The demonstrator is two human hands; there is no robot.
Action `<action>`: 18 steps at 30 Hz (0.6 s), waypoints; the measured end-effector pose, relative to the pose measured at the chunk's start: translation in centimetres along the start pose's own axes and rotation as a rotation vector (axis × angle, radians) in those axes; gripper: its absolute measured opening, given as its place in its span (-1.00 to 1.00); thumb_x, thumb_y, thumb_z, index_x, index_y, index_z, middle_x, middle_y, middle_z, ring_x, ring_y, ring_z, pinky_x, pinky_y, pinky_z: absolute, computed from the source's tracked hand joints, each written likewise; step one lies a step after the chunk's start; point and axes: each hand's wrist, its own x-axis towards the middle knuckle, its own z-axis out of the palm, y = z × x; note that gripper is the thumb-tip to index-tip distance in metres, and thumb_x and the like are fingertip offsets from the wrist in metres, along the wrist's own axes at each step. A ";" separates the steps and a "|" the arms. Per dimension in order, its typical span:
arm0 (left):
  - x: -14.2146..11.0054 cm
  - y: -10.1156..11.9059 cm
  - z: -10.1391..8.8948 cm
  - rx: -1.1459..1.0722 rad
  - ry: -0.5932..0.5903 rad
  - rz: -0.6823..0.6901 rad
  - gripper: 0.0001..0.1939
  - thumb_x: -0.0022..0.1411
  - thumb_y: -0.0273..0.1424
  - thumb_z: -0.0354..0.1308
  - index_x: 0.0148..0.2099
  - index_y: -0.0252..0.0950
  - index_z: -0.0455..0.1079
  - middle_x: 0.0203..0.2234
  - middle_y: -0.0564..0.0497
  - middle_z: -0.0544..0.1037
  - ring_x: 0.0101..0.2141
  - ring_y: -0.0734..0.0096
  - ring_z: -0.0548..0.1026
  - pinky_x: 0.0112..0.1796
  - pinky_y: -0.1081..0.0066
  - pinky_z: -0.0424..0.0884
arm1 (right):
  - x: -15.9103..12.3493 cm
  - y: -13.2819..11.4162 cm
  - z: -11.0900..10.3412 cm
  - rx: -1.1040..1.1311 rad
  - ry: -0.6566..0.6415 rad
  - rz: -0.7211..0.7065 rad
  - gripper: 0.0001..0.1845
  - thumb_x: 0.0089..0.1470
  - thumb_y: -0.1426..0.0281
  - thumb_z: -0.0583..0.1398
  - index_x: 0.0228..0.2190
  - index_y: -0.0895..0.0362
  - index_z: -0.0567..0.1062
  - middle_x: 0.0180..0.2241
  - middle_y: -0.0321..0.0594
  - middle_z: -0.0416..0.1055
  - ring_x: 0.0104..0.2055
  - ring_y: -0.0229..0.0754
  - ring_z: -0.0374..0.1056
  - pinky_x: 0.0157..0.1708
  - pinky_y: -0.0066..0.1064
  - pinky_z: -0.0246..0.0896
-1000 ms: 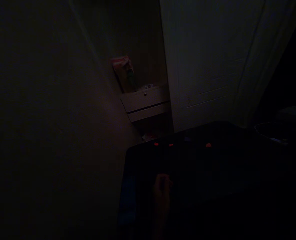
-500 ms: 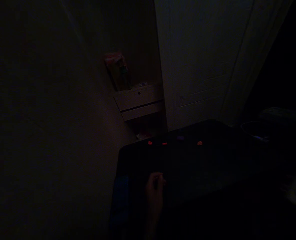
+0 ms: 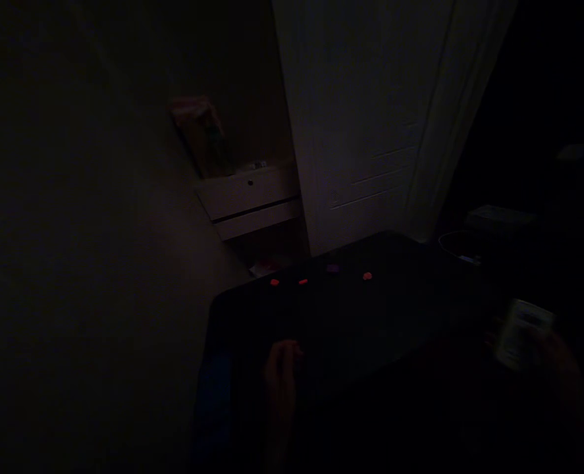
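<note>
The scene is very dark. My left hand point(image 3: 282, 368) rests on or just over the dark table point(image 3: 341, 322), its fingers curled together; whether something small is in them I cannot make out. At the right, my right hand point(image 3: 561, 362) grips a pale rectangular pack point(image 3: 523, 332) with a dark patch on its front, held tilted beyond the table's near edge. Across the table's far side lie a small red piece point(image 3: 274, 282), a thin red piece point(image 3: 303, 282), a purple piece point(image 3: 332, 268) and an orange piece point(image 3: 367, 276).
A blue flat object point(image 3: 215, 395) lies along the table's left edge. Behind stand a white door point(image 3: 361, 131) and a drawer unit point(image 3: 252, 194) with a colourful packet point(image 3: 200, 135) on top. A wall point(image 3: 99, 263) bounds the left; a pale cable point(image 3: 462, 257) lies at the right.
The view has turned right, so everything shifts left. My right hand has come into view with the pale pack. My left hand stays curled at about the same spot over the table.
</note>
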 end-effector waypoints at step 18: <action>1.7 0.5 -0.5 0.204 -0.006 -0.040 -0.48 0.09 0.02 0.22 -0.04 -0.22 0.56 -0.08 -0.12 0.63 0.07 -0.24 0.50 0.19 -0.25 0.28 | 0.9 2.6 -0.3 -0.006 -0.117 -0.028 -0.36 -0.17 0.04 0.42 -0.12 0.02 0.35 -0.31 -0.28 0.62 -0.48 -0.10 0.56 -0.55 -0.31 0.53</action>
